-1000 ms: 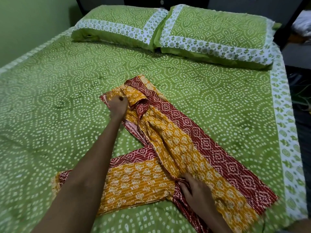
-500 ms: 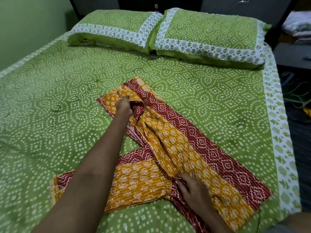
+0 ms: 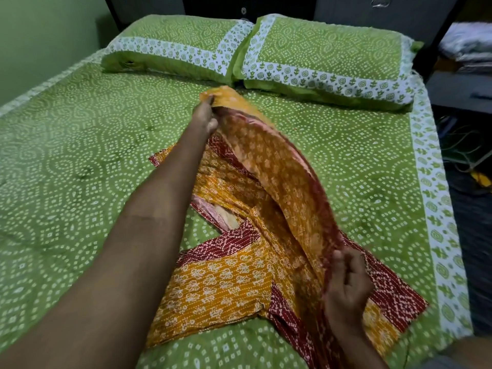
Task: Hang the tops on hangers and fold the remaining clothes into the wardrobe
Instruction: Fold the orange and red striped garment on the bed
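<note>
Both hands gripping one garment, left hand pinching its far edge aloft, right hand fingers curling round near edge, rest lying on bed.

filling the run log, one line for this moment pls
left hand: grips garment edge, raised | right hand: pinches same edge | bed: garment partly lifted

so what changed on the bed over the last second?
Both hands lifted the near flap of the orange-and-red garment off the bed: the left hand raised its end up and toward the pillows, and the right hand now pinches the edge off the cloth. The sleeve part stayed flat on the bedsheet.
</note>
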The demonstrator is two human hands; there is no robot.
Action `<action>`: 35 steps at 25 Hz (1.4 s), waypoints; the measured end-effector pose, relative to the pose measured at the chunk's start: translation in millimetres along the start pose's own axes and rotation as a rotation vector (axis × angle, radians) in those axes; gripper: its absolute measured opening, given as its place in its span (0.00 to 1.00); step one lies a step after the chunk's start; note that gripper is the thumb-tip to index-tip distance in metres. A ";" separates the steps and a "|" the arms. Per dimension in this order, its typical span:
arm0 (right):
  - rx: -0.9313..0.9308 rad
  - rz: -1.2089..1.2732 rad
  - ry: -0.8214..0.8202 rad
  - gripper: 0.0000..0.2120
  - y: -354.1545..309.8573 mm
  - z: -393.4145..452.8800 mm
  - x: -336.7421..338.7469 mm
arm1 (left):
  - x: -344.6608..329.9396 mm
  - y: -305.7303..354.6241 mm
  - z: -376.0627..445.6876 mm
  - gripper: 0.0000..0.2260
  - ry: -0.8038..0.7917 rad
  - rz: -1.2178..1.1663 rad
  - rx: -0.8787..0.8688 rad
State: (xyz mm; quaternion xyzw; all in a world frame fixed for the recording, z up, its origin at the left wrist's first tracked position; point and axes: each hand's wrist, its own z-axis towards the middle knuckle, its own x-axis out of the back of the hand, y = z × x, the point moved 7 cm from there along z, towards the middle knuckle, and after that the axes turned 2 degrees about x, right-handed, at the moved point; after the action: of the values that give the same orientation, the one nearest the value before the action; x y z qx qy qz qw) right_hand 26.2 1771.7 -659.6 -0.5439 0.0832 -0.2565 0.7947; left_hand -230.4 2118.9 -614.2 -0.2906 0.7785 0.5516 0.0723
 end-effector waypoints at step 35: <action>-0.038 -1.067 -0.705 0.42 124.3 29.2 -61.9 | 26.6 -174.3 -43.2 0.26 -0.363 1.954 -0.657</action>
State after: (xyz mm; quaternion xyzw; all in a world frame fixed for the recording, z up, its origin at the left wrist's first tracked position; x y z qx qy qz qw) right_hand 24.7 1860.9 -770.0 -0.5760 -0.4609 -0.4210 0.5278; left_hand -150.5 2031.2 -751.7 0.5469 0.4637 0.5896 -0.3717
